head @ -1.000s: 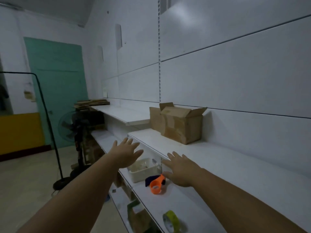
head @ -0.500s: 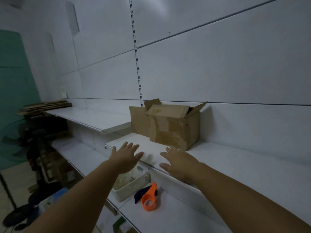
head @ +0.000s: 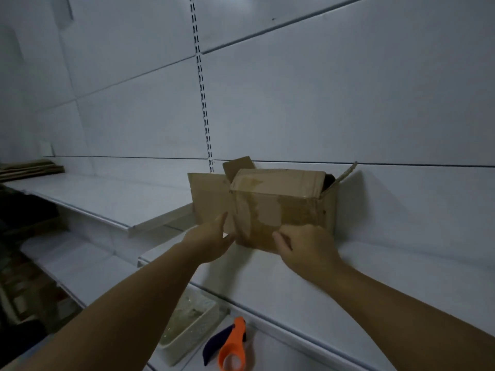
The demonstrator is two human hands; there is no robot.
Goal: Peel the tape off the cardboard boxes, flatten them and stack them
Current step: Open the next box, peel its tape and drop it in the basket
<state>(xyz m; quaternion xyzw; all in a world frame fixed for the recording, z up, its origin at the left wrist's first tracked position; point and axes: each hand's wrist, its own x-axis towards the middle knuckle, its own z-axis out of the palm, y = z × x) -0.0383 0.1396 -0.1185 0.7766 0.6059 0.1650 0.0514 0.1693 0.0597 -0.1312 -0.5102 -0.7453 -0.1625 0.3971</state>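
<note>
From the head camera, the cardboard box stands upright on the white shelf, pushed back against the wall panel, its top flaps loose and partly raised. Glossy tape shows as torn, patchy strips down its front face and near corner, so no peeling looks finished and the box holds its full shape. The left hand meets the box's lower left corner, fingers laid fairly straight along the side face and thumb by the front edge; that grip looks released, touching rather than clasping. The right hand lies on the lower front of the box with its back to the camera, and its fingertips are hidden, so I cannot tell whether its grip is closed on anything. Far to the left of the box, a low pile of flattened cardboard lies on another shelf section, which suggests some boxes are already done; this one appears to be at the very start, with peeling, flattening and stacking all left. Below the box, on a lower shelf, sit an orange tape dispenser and a white plastic basket whose contents are unclear. The box's bottom and back are hidden, the pile is cut off at the frame edge, and the area left of and below the box is too dark to read.
</note>
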